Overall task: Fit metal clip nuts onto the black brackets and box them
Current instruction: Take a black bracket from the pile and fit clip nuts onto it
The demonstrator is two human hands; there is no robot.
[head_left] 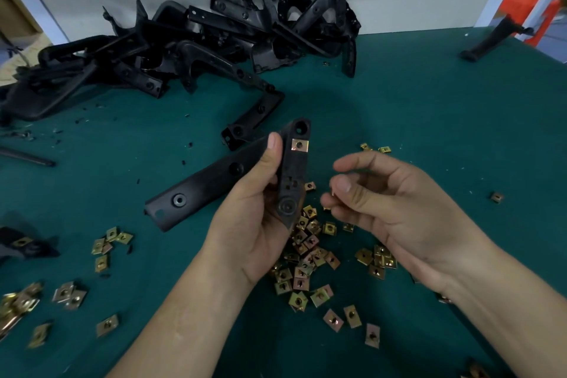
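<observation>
Steady the centre-frame bracket [293, 169] in the gripping left hand [254, 224], seat the next squarely like the fitted clip nut [299, 144]; curled right hand [392, 209], contents unclear.

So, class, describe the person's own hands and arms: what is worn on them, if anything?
The left hand and right hand are bare: no gloves, rings or watch in view, nails cut short. The left forearm and right forearm are bare too; no sleeve shows before the frame's edge.

Left hand [245, 224] and right hand [408, 218]: both bare. Forearms [190, 316]: bare up to the lower edge of view. Fingernails [274, 142]: cut short and plain.
</observation>
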